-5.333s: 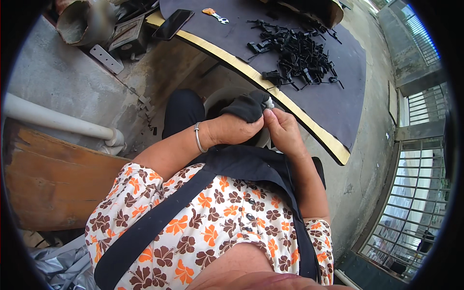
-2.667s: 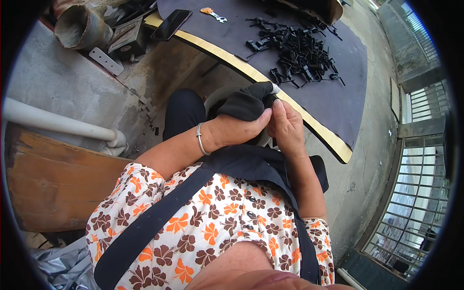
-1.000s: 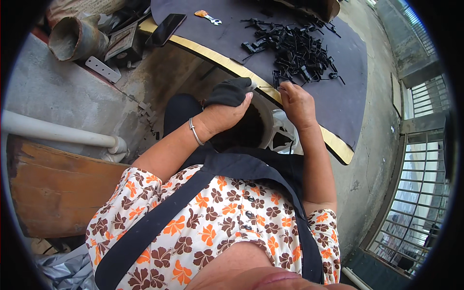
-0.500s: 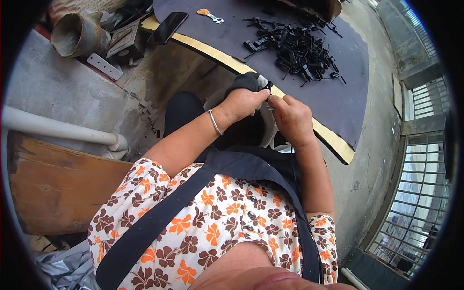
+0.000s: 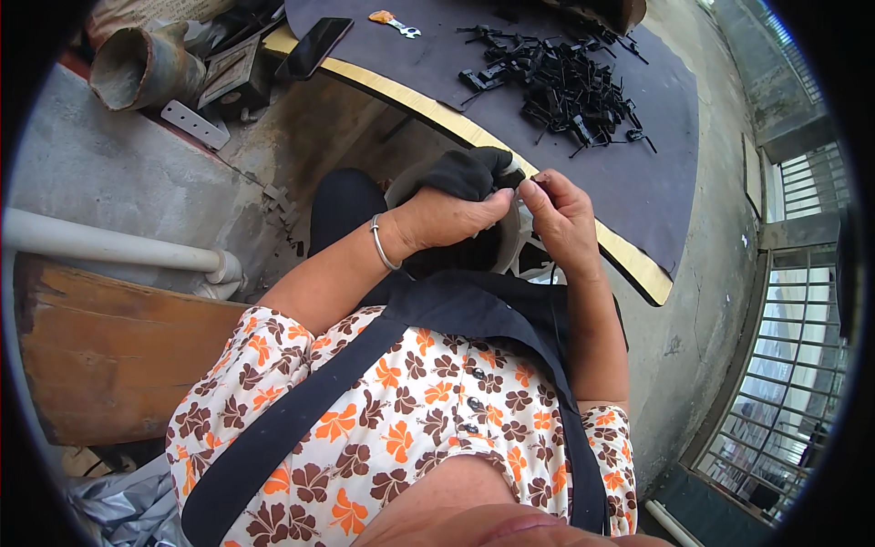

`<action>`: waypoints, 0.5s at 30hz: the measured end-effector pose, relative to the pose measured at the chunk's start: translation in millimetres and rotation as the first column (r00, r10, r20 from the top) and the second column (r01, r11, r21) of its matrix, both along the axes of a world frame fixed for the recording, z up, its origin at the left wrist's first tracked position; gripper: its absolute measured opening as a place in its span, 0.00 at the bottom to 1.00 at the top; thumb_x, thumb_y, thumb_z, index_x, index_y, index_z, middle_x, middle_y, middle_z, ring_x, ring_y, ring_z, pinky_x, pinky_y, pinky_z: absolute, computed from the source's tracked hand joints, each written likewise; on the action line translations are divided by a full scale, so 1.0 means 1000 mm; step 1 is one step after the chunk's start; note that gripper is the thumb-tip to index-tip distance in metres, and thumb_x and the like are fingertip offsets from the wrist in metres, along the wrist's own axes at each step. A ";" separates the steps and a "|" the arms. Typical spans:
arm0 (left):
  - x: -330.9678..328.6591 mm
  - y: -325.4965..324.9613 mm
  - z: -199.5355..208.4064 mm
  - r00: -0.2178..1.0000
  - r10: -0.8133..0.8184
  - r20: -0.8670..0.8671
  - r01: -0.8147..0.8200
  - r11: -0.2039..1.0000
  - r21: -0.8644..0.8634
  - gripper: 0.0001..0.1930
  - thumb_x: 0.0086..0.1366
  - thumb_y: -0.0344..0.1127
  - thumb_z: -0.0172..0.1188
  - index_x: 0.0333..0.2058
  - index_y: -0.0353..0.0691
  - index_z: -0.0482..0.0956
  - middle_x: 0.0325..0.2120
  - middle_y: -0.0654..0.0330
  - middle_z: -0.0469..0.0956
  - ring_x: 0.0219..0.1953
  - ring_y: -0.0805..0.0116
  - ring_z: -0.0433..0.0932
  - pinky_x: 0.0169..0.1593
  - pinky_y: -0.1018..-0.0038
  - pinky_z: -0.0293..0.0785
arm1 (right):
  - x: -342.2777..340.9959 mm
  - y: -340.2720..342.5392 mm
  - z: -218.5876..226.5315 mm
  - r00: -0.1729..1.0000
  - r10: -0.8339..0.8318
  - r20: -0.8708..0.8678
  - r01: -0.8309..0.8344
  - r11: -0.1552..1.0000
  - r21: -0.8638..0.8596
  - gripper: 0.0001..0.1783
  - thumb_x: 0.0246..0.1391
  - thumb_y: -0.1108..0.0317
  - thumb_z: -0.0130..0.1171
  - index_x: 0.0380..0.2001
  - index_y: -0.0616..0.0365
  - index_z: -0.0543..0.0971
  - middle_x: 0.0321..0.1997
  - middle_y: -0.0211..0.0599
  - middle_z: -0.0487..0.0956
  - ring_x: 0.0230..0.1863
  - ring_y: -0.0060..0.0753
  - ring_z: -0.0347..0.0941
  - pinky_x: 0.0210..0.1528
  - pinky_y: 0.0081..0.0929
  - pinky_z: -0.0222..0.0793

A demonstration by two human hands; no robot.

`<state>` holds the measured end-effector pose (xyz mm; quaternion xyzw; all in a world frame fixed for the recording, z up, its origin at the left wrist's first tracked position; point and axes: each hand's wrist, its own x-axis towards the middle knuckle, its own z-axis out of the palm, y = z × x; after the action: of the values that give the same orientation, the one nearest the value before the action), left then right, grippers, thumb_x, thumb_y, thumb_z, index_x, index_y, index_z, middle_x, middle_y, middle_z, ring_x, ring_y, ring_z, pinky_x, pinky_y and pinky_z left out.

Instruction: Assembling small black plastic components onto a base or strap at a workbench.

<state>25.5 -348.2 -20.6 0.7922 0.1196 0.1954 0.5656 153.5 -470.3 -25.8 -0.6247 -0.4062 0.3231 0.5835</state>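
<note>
My left hand, partly covered by a black glove or cloth and wearing a bangle at the wrist, is closed on a small black part. Just to its right, my right hand has its thumb and fingertips pinched together; what is between them is too small to make out. Both hands meet in front of the table's pale edge, over a pale bucket with a dark inside. Beyond them, a pile of small black parts with thin stems lies on the dark table cover.
A phone and an orange-handled wrench lie on the table's left side. At far left are a rusty pipe piece, a metal box and a white pipe. A barred window stands at right.
My right hand has turned and drawn slightly right, opening a small gap between the hands. My left hand has rolled, showing more of the black covering. The pile looks unchanged.
</note>
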 end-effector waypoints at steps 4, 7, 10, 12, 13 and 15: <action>0.003 0.001 -0.003 0.996 0.036 0.083 -0.059 0.954 0.295 0.06 0.57 0.27 0.54 0.34 0.32 0.74 0.21 0.59 0.75 0.23 0.69 0.73 0.29 0.75 0.70 | -0.004 -0.001 -0.004 0.973 -0.015 0.229 0.000 0.998 0.065 0.15 0.60 0.61 0.50 0.24 0.62 0.72 0.19 0.20 0.67 0.23 0.13 0.59 0.25 0.15 0.57; 0.002 -0.007 -0.003 0.987 0.097 0.130 -0.136 0.932 0.336 0.05 0.56 0.27 0.55 0.30 0.32 0.74 0.26 0.52 0.76 0.29 0.58 0.75 0.35 0.69 0.71 | -0.009 -0.001 -0.004 0.962 0.034 0.273 -0.007 0.995 -0.099 0.17 0.62 0.61 0.46 0.25 0.64 0.71 0.19 0.21 0.68 0.25 0.16 0.61 0.28 0.18 0.60; 0.003 -0.007 -0.011 0.933 0.010 0.359 -0.220 0.806 0.550 0.08 0.55 0.31 0.52 0.28 0.31 0.73 0.24 0.48 0.75 0.27 0.52 0.74 0.33 0.64 0.70 | -0.016 0.002 -0.015 0.965 -0.031 0.260 0.039 0.999 -0.028 0.17 0.62 0.59 0.46 0.26 0.61 0.73 0.18 0.21 0.67 0.21 0.14 0.59 0.24 0.16 0.57; 0.003 -0.006 -0.013 0.924 -0.019 0.382 -0.267 0.681 0.681 0.08 0.55 0.30 0.52 0.27 0.30 0.74 0.25 0.48 0.75 0.28 0.52 0.74 0.34 0.63 0.70 | -0.023 0.007 -0.024 0.996 -0.080 -0.040 0.080 0.997 0.006 0.17 0.62 0.58 0.45 0.25 0.57 0.73 0.16 0.20 0.65 0.16 0.12 0.56 0.18 0.14 0.53; 0.002 -0.008 -0.014 0.925 -0.019 0.380 -0.265 0.684 0.679 0.08 0.55 0.30 0.52 0.27 0.30 0.74 0.25 0.48 0.75 0.28 0.52 0.74 0.34 0.63 0.70 | -0.026 0.009 -0.029 0.996 -0.082 -0.042 0.082 0.997 0.002 0.17 0.62 0.58 0.45 0.25 0.57 0.73 0.16 0.20 0.65 0.16 0.12 0.56 0.18 0.14 0.53; 0.000 -0.012 -0.014 0.961 0.075 0.265 -0.237 0.717 0.656 0.08 0.54 0.30 0.53 0.30 0.29 0.74 0.28 0.46 0.75 0.30 0.51 0.74 0.36 0.63 0.70 | -0.030 0.010 -0.038 0.983 -0.088 -0.161 0.101 0.992 0.077 0.17 0.63 0.57 0.44 0.24 0.53 0.73 0.14 0.19 0.63 0.13 0.10 0.53 0.15 0.13 0.48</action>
<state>25.7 -360.6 -35.1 0.9044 0.0429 0.3590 0.2265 123.5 -460.0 -63.4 -0.5904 -0.3420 0.3258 0.6544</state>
